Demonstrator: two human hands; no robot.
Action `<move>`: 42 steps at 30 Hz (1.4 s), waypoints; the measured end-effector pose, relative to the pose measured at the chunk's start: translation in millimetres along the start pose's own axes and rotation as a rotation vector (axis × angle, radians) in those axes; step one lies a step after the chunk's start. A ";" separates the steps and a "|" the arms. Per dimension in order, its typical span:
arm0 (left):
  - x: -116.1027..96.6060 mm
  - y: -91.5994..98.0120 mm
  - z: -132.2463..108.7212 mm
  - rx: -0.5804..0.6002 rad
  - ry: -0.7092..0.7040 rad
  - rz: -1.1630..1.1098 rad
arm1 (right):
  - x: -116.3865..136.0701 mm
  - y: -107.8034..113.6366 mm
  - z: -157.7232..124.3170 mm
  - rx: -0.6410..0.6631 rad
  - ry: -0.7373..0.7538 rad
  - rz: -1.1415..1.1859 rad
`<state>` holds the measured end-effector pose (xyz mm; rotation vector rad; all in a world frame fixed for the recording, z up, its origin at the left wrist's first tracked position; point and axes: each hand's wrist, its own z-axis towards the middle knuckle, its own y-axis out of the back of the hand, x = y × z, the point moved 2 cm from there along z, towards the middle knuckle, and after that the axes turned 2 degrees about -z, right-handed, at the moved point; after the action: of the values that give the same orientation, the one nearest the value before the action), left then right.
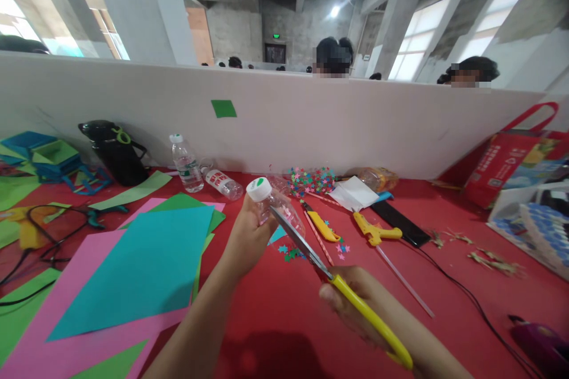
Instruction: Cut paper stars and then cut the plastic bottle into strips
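Well, far left: blue and green folded-paper boxes (44, 157) sit pushed back vs the white partition wall (311, 124), w/ a glossy black bag (115, 154) beside them, prob. parked out of the way. Nearer, a big teal paper sheet (142, 266) lies flat atop a pink paper sheet (75, 349), offset so both colours show. An upright clear water bottle with a green label (184, 163) and a lying clear bottle with a red label (224, 185) are near the wall.

Centre: the left hand (246, 237) has its fingers wrapped tight round the lower end of a small clear plastic bottle with a white cap (278, 207). It's held up off the red table cover (275, 320), cap up-left, so the bare side faces the blades. The right hand (355, 302) is closed on the handles of the yellow-handled steel scissors (302, 243). Blade tips lie vs the bottle's side; blades look close together, can't tell exactly.

Behind: multicoloured paper stars (311, 180), a yellow utility knife (323, 227) & a yellow glue gun (376, 231), all near the hands, likely for easy reach. Far right, a red paper carrier bag (507, 160) leans on the wall.
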<state>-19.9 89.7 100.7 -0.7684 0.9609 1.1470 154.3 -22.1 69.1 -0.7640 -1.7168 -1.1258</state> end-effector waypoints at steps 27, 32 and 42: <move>2.7 -42.5 -21.8 -0.035 0.224 -0.620 | -7.9 -0.9 28.4 -0.468 0.228 0.590; -2.3 -39.8 -21.6 -0.022 0.219 -0.608 | -7.2 -2.9 28.9 -0.515 0.256 0.612; -5.5 -38.4 -22.4 -0.129 0.248 -0.611 | 22.3 -14.0 31.8 -0.685 0.207 0.527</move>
<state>11.6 58.0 97.4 -1.2284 0.7746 0.5897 122.5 2.0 79.5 -1.3652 -0.8543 -1.3507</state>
